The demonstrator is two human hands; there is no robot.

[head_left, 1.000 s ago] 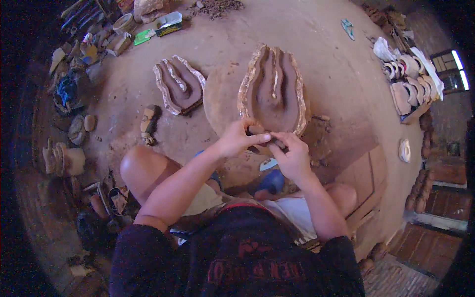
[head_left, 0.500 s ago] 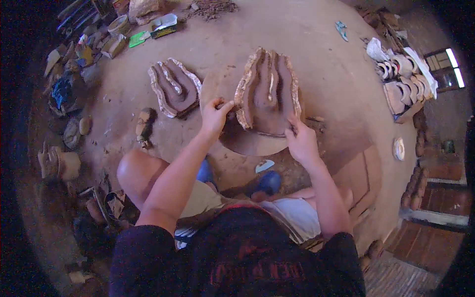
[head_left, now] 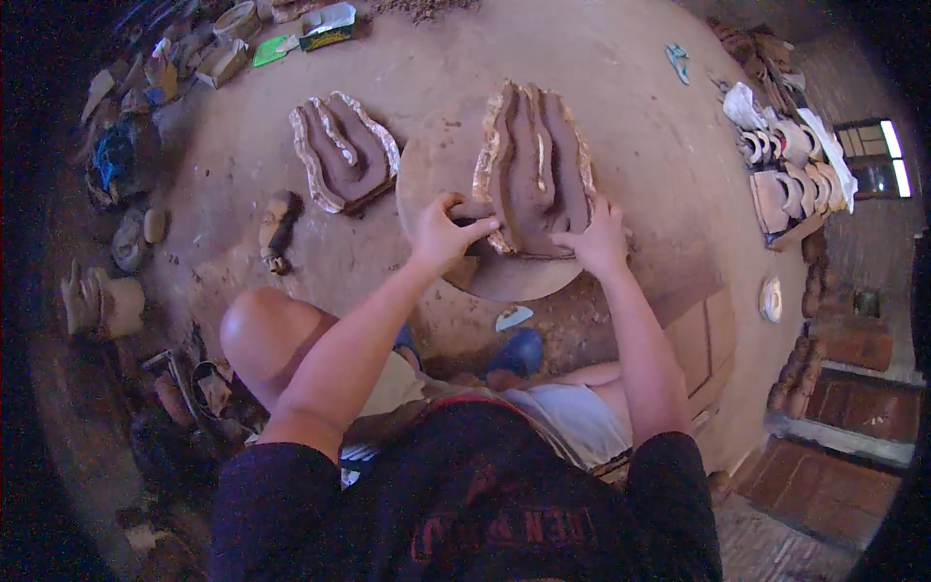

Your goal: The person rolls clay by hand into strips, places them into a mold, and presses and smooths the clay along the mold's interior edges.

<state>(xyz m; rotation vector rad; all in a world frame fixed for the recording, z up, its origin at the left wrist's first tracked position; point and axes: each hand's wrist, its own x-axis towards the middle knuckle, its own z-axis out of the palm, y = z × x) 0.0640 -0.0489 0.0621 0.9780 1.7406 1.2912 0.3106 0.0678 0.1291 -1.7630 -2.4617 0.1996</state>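
Note:
A ridged brown clay mould (head_left: 536, 167) with pale edges lies on a round board (head_left: 438, 175) on the dirt floor in front of me. My left hand (head_left: 446, 231) grips the mould's near left corner, fingers curled around the edge. At the near right corner my right hand (head_left: 595, 235) presses against it with fingers spread. A second similar clay mould (head_left: 341, 153) lies on the floor to the left, apart from both hands.
My bare knee (head_left: 264, 328) is at lower left. A small clay lump (head_left: 276, 227) lies left of the board. Pale curved clay pieces (head_left: 787, 173) are stacked at right. Pots and clutter (head_left: 116, 194) line the left edge; a blue scraper (head_left: 513, 317) lies near my feet.
Both hands moved from a spot together at the mould's near end out to its two near corners. The view has shifted closer over the mould.

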